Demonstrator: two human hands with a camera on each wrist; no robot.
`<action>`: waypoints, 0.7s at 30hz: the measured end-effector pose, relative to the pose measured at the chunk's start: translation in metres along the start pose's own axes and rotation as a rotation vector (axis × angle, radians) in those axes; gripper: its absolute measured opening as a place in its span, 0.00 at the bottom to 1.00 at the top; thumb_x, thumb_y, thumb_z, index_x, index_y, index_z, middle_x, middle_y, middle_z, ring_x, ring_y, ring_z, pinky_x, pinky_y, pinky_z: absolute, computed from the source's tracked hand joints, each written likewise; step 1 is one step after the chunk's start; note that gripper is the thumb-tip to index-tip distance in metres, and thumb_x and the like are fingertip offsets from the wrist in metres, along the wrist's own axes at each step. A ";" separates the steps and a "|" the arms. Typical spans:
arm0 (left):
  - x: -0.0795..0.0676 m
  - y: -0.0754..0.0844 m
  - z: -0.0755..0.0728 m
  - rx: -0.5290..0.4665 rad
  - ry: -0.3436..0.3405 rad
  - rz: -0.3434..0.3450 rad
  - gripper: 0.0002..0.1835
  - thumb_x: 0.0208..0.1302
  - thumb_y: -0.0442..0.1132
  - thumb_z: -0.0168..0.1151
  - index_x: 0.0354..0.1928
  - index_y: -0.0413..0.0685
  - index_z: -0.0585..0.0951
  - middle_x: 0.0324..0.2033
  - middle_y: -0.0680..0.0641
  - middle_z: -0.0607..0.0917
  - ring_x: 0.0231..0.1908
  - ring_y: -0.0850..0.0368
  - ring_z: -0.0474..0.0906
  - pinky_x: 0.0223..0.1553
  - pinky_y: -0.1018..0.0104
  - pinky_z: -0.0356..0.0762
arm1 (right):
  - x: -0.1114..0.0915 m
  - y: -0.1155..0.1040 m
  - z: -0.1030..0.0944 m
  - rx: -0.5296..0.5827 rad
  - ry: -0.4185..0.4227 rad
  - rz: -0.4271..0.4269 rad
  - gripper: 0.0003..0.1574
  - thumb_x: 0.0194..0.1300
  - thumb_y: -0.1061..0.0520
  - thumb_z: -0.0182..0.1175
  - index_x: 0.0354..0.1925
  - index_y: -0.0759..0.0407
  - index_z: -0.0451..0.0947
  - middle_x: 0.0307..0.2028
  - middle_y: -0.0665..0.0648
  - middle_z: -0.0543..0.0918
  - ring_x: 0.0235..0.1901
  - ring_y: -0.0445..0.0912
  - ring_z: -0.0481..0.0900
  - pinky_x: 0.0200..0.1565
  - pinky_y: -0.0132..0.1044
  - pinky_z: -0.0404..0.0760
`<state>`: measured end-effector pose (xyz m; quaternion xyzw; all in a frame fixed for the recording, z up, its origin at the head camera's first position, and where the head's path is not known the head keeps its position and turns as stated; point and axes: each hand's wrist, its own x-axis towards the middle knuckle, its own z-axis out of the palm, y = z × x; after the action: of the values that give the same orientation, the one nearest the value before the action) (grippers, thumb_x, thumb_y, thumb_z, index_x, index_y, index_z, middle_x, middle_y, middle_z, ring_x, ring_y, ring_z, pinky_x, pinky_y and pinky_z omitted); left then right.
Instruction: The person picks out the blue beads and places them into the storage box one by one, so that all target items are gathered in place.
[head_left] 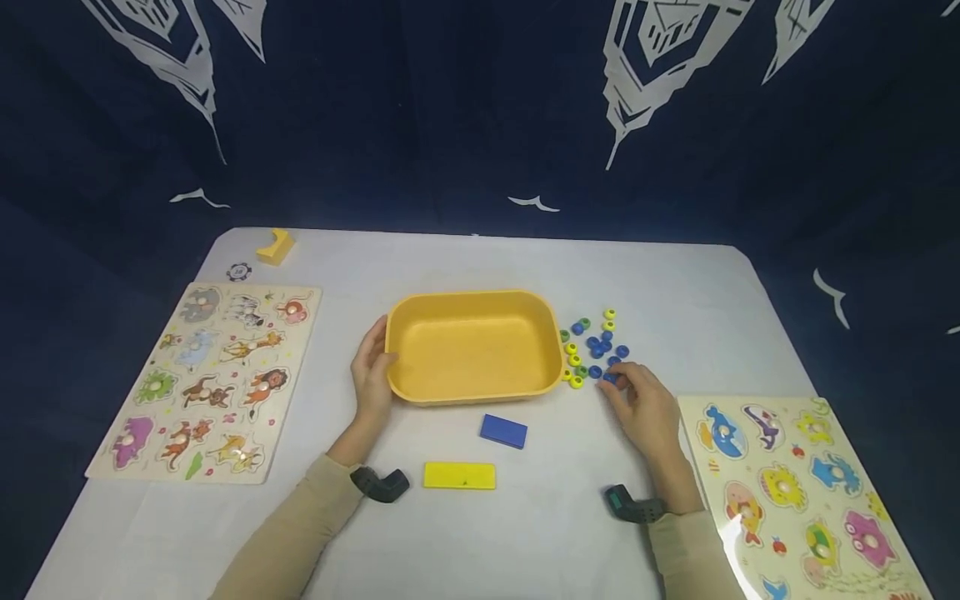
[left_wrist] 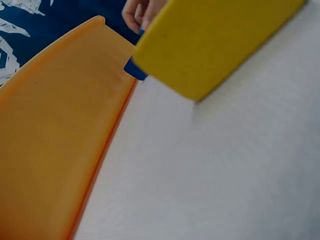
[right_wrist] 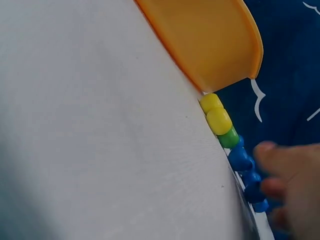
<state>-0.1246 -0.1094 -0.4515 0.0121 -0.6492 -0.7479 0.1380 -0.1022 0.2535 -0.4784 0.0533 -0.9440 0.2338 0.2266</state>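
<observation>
A yellow plastic tray [head_left: 472, 393] stands mid-table. My left hand [head_left: 372, 375] grips its left side, thumb over the rim and fingers along the outer wall. To the tray's right lies a loose group of small yellow beads [head_left: 575, 360], green beads [head_left: 582, 371] and blue beads [head_left: 595, 372]. At the near side of this group is my right hand [head_left: 647, 410], thumb and forefinger around a blue bead [head_left: 611, 378]. In the right wrist view that hand [right_wrist: 295, 180] is blurred beside the blue beads [right_wrist: 240, 160]; whether it pinches one is unclear.
A blue block [head_left: 503, 431] and a yellow block [head_left: 459, 476] lie in front of the tray. Animal puzzle boards flank it, one at left [head_left: 300, 333], one at right [head_left: 697, 408]. A yellow arch block [head_left: 276, 247] and a round chip [head_left: 239, 272] sit at the back left.
</observation>
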 end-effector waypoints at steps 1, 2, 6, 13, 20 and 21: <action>0.001 0.000 0.001 -0.009 0.000 -0.011 0.29 0.54 0.22 0.40 0.62 0.35 0.61 0.58 0.35 0.66 0.57 0.39 0.63 0.58 0.46 0.63 | 0.004 -0.004 -0.003 0.018 0.007 -0.008 0.15 0.52 0.51 0.63 0.39 0.53 0.76 0.25 0.48 0.76 0.19 0.37 0.63 0.17 0.28 0.62; 0.001 0.000 0.001 -0.015 0.000 -0.022 0.29 0.54 0.22 0.40 0.62 0.35 0.61 0.59 0.35 0.66 0.57 0.39 0.62 0.59 0.46 0.62 | 0.008 -0.008 -0.006 0.043 0.011 -0.019 0.15 0.52 0.51 0.63 0.39 0.53 0.76 0.25 0.47 0.76 0.20 0.37 0.64 0.17 0.28 0.62; 0.003 0.000 0.001 -0.023 -0.005 -0.047 0.29 0.55 0.23 0.41 0.63 0.37 0.61 0.60 0.38 0.66 0.58 0.40 0.63 0.60 0.47 0.62 | 0.037 -0.040 -0.016 0.196 -0.017 -0.100 0.15 0.54 0.55 0.62 0.41 0.56 0.75 0.27 0.47 0.76 0.21 0.38 0.67 0.18 0.26 0.66; 0.005 0.001 -0.002 -0.016 -0.053 -0.072 0.28 0.59 0.26 0.40 0.64 0.40 0.59 0.63 0.44 0.63 0.61 0.49 0.61 0.63 0.56 0.60 | 0.098 -0.123 0.003 0.394 -0.244 -0.240 0.13 0.57 0.53 0.59 0.41 0.53 0.74 0.28 0.48 0.75 0.23 0.40 0.67 0.21 0.30 0.69; 0.005 -0.002 -0.002 -0.025 -0.080 -0.076 0.27 0.61 0.27 0.39 0.65 0.39 0.57 0.65 0.44 0.59 0.64 0.54 0.56 0.64 0.67 0.59 | 0.117 -0.176 0.064 0.393 -0.542 -0.290 0.11 0.57 0.53 0.59 0.40 0.50 0.73 0.28 0.46 0.76 0.25 0.40 0.71 0.26 0.30 0.72; 0.005 -0.002 -0.002 -0.034 -0.082 -0.074 0.27 0.61 0.27 0.39 0.65 0.39 0.57 0.65 0.44 0.58 0.64 0.53 0.55 0.64 0.67 0.59 | 0.117 -0.180 0.071 0.386 -0.568 -0.295 0.11 0.56 0.54 0.59 0.39 0.50 0.73 0.28 0.47 0.77 0.26 0.40 0.71 0.26 0.29 0.72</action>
<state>-0.1294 -0.1119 -0.4526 0.0031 -0.6406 -0.7633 0.0839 -0.1981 0.0620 -0.4068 0.2931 -0.8900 0.3483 -0.0274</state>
